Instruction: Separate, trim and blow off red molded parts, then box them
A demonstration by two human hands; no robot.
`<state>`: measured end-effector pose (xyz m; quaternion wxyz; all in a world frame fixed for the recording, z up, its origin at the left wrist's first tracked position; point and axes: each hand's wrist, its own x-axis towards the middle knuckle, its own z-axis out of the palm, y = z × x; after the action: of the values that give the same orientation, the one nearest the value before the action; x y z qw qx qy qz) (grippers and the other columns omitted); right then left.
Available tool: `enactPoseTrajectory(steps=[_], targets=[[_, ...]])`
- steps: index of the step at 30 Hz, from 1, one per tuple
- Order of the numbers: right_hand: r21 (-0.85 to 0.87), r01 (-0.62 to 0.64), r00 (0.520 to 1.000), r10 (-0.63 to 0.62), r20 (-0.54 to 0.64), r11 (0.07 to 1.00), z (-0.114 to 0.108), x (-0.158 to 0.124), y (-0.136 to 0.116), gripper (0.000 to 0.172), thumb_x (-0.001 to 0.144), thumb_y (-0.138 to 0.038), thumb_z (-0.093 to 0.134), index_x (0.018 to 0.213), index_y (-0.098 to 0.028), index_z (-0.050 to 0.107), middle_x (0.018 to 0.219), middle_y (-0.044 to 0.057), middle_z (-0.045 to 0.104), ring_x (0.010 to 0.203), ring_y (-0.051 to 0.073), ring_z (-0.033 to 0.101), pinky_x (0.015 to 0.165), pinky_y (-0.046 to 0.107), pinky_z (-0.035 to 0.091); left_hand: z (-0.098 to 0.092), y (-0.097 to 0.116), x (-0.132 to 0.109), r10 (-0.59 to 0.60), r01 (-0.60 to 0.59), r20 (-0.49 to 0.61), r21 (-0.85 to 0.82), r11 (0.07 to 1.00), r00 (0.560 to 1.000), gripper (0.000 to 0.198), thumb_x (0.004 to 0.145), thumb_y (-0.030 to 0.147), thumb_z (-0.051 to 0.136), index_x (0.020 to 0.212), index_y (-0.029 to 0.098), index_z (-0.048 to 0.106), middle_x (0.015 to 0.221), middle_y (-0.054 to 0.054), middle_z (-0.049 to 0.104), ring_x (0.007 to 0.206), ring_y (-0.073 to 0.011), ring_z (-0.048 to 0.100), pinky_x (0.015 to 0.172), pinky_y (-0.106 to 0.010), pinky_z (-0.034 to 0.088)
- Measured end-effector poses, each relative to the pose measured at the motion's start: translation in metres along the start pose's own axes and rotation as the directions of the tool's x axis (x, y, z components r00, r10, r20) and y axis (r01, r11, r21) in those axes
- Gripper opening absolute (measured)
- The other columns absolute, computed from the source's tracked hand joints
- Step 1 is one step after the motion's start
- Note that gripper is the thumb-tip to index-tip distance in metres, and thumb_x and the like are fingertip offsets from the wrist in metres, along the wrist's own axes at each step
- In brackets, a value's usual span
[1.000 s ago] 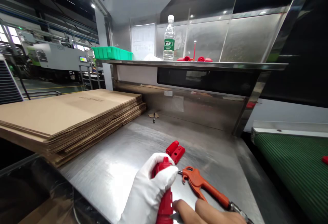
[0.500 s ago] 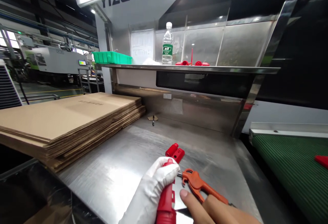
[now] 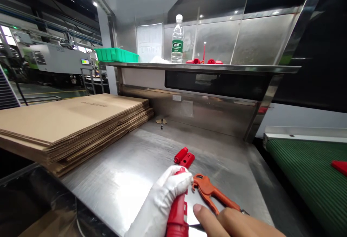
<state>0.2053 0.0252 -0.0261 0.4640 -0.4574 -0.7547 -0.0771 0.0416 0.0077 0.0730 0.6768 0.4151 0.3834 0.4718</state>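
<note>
The gloved left hand [image 3: 158, 202] grips a red plastic part [image 3: 177, 211]; the bare right hand [image 3: 233, 222] seems to pinch a thin blade [image 3: 196, 226] beside an orange air gun [image 3: 208, 191].

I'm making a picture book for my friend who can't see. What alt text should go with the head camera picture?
A white-gloved left hand grips a red plastic part over a steel table. A bare right hand sits just in front of an orange air blow gun. Small red pieces lie nearby, with a stack of flattened cardboard to the left.
</note>
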Motion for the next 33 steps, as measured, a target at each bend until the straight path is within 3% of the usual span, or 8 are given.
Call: enactPoseTrajectory(steps=[4, 7, 9, 15, 18, 26, 33], targets=[[0.016, -0.01, 1.0, 0.01, 0.02, 1.0, 0.018, -0.008, 0.014, 0.049, 0.097, 0.001, 0.028, 0.074, -0.018, 0.068, 0.053, -0.003, 0.059, 0.049, 0.009, 0.066, 0.05, 0.011, 0.054, 0.001, -0.001, 0.002, -0.008, 0.008, -0.03, 0.008, 1.0, 1.0, 0.019, 0.058, 0.029, 0.081, 0.062, 0.015, 0.068, 0.055, -0.001, 0.06, 0.045, -0.0077, 0.045, 0.049, -0.02, 0.039], [0.031, -0.014, 0.999, 0.013, 0.04, 0.999, 0.027, -0.013, 0.023, 0.049, 0.099, -0.003, 0.03, 0.07, -0.016, 0.067, 0.054, -0.003, 0.059, 0.047, 0.009, 0.066, 0.05, 0.011, 0.054, 0.005, -0.003, 0.0, -0.094, 0.09, -0.049, -0.071, 0.993, 0.994, 0.023, 0.056, 0.028, 0.083, 0.062, 0.016, 0.065, 0.056, 0.0, 0.06, 0.047, -0.0086, 0.048, 0.049, -0.02, 0.039], [0.044, -0.014, 0.999, 0.012, 0.05, 0.999, 0.029, -0.016, 0.028, 0.05, 0.101, -0.007, 0.029, 0.069, -0.016, 0.067, 0.054, -0.002, 0.06, 0.047, 0.009, 0.066, 0.05, 0.012, 0.054, 0.007, -0.001, -0.004, -0.132, 0.127, -0.02, -0.167, 0.978, 0.991, 0.03, 0.054, 0.03, 0.087, 0.064, 0.017, 0.063, 0.053, 0.004, 0.056, 0.046, -0.0071, 0.047, 0.048, -0.018, 0.037], [0.114, -0.02, 0.994, 0.008, 0.105, 0.993, 0.033, -0.021, 0.037, 0.065, 0.103, -0.019, 0.007, 0.077, -0.016, 0.068, 0.057, 0.002, 0.061, 0.049, 0.012, 0.067, 0.051, 0.018, 0.056, 0.013, 0.013, -0.022, -0.084, 0.109, 0.096, -0.296, 0.949, 0.992, 0.035, 0.054, 0.032, 0.09, 0.07, 0.016, 0.064, 0.051, 0.007, 0.053, 0.048, -0.0033, 0.045, 0.049, -0.012, 0.035], [0.172, -0.043, 0.99, 0.019, 0.139, 0.984, 0.031, -0.019, 0.035, 0.066, 0.102, -0.019, 0.004, 0.08, -0.016, 0.067, 0.059, 0.003, 0.062, 0.051, 0.013, 0.068, 0.053, 0.018, 0.056, 0.013, 0.015, -0.023, -0.054, 0.064, 0.053, -0.22, 0.973, 0.997, 0.031, 0.057, 0.032, 0.087, 0.071, 0.017, 0.063, 0.05, 0.009, 0.052, 0.043, -0.0024, 0.04, 0.044, -0.013, 0.031], [0.324, -0.172, 0.973, 0.108, 0.206, 0.93, 0.002, -0.006, 0.019, 0.038, 0.101, -0.019, 0.037, 0.086, -0.024, 0.072, 0.064, 0.001, 0.066, 0.06, 0.014, 0.071, 0.064, 0.02, 0.06, 0.013, 0.01, -0.02, -0.049, 0.051, 0.012, -0.192, 0.98, 0.999, 0.014, 0.069, 0.023, 0.075, 0.071, 0.018, 0.062, 0.044, 0.011, 0.044, 0.037, -0.0008, 0.034, 0.039, -0.012, 0.022], [0.412, -0.322, 0.937, 0.225, 0.267, 0.852, 0.001, -0.005, 0.019, 0.032, 0.099, -0.029, 0.044, 0.083, -0.022, 0.071, 0.062, 0.005, 0.065, 0.06, 0.02, 0.07, 0.061, 0.028, 0.06, 0.002, 0.011, -0.015, -0.032, 0.034, -0.07, 0.031, 0.999, 0.997, 0.018, 0.067, 0.025, 0.078, 0.073, 0.016, 0.064, 0.046, 0.008, 0.048, 0.037, -0.0032, 0.039, 0.042, -0.014, 0.031]])
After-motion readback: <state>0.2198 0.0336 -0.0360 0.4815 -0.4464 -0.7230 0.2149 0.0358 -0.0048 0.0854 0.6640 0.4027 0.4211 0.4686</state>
